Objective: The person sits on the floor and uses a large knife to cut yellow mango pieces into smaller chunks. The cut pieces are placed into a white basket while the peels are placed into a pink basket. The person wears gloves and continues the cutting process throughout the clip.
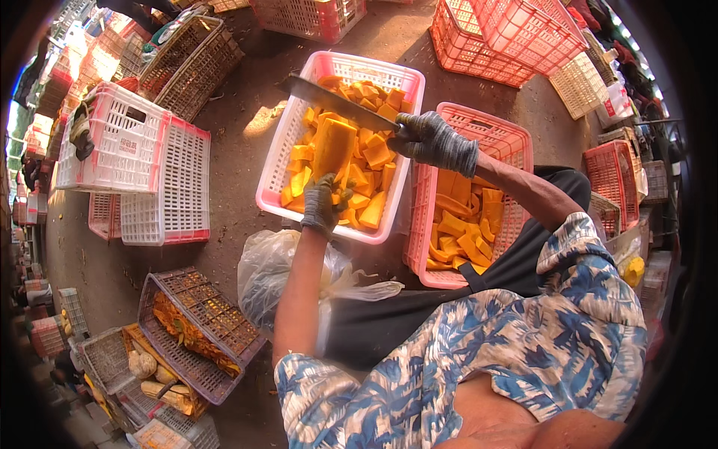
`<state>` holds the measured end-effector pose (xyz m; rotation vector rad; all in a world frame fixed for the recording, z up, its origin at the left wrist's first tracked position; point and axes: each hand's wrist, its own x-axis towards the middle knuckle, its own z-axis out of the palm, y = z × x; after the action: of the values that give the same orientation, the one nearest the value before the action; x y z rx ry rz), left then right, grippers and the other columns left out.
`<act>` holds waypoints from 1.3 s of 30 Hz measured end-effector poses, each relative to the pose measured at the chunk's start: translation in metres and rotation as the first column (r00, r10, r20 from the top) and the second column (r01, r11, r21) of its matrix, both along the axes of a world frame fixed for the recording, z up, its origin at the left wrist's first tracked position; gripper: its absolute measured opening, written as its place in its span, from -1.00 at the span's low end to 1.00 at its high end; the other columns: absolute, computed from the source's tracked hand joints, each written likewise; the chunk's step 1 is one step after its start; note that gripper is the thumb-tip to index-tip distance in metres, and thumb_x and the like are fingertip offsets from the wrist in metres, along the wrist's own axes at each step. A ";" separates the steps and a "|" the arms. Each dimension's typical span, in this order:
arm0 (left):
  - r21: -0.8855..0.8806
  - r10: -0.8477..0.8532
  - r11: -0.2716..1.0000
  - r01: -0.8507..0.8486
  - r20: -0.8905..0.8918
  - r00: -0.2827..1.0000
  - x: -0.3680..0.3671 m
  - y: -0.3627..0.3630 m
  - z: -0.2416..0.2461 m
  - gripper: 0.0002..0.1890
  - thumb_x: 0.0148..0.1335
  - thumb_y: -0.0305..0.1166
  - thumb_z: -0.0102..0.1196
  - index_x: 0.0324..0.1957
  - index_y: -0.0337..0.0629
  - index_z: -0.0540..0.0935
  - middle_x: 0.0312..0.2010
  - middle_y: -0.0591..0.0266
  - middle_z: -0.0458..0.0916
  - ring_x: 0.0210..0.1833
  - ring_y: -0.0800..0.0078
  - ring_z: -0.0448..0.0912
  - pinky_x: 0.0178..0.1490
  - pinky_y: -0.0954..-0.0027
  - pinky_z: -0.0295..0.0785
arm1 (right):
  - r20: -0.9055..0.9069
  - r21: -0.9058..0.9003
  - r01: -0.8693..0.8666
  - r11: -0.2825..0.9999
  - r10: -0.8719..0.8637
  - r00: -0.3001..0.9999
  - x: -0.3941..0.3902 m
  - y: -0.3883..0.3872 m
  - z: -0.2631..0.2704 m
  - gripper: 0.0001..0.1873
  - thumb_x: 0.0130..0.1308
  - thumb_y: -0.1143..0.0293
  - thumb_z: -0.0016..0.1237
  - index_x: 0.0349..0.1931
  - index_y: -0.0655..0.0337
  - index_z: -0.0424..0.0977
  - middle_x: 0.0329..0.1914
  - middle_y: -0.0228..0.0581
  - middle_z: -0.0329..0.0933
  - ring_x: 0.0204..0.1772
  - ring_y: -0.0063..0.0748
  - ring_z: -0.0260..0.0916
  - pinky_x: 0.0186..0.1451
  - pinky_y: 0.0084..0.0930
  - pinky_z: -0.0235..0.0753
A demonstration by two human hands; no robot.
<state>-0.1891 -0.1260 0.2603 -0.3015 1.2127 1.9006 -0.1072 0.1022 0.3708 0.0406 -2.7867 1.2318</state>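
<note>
My left hand [322,205], in a grey knit glove, grips the lower end of a long orange pumpkin piece [335,147]. My right hand [429,139], gloved too, is closed on the handle of a large knife [348,106]. Its broad blade points left, over the upper end of the piece. Both are above a white and pink plastic crate [275,163] holding many cut pumpkin chunks [377,150]. Beside it, under my right forearm, a pink plastic crate [423,236] holds more peeled pumpkin pieces [465,236].
A knotted clear plastic bag [263,264] lies by my left forearm. White crates [185,185] are stacked at left. A tilted purple crate [190,359] holds orange pumpkin scraps [179,325]. Red crates [488,56] stand at upper right, a brown crate [193,67] at upper left.
</note>
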 end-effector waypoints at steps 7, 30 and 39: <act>0.029 0.055 0.998 -0.055 0.016 0.998 -0.006 0.000 -0.008 -0.82 0.33 -0.36 -0.09 -0.11 -0.21 0.47 -0.44 0.10 0.58 -0.60 0.47 0.53 -0.69 0.63 0.28 | 0.105 -0.043 -0.002 0.999 0.007 0.994 0.010 -0.011 -0.006 -0.82 0.31 0.29 0.04 -0.31 0.23 0.48 -0.52 -0.34 0.52 -0.41 -0.60 0.48 -0.41 -0.58 0.45; -0.022 0.107 0.994 -0.111 -0.130 0.986 -0.007 0.015 -0.021 -0.83 0.27 -0.45 -0.01 -0.13 -0.29 0.52 -0.34 0.14 0.62 -0.39 0.43 0.60 -0.44 0.61 0.46 | 0.127 0.309 -0.011 0.951 -0.030 0.991 0.026 0.009 -0.021 -0.82 0.21 0.30 0.03 -0.37 0.22 0.41 -0.56 -0.05 0.50 -0.43 -0.04 0.54 -0.34 -0.25 0.49; 0.002 0.053 0.999 -0.053 0.063 0.997 -0.011 0.004 -0.035 -0.85 0.32 -0.32 -0.01 -0.19 -0.17 0.48 -0.46 0.18 0.57 -0.58 0.54 0.43 -0.58 0.66 0.33 | 0.117 0.376 -0.108 0.920 0.068 0.991 0.030 0.007 -0.025 -0.88 0.15 0.35 0.05 -0.45 0.12 0.40 -0.62 -0.11 0.44 -0.48 0.00 0.49 -0.39 -0.22 0.46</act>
<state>-0.2003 -0.1217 0.2250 -0.3926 1.1697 1.9239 -0.0771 0.1092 0.3458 0.1364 -3.1029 0.7011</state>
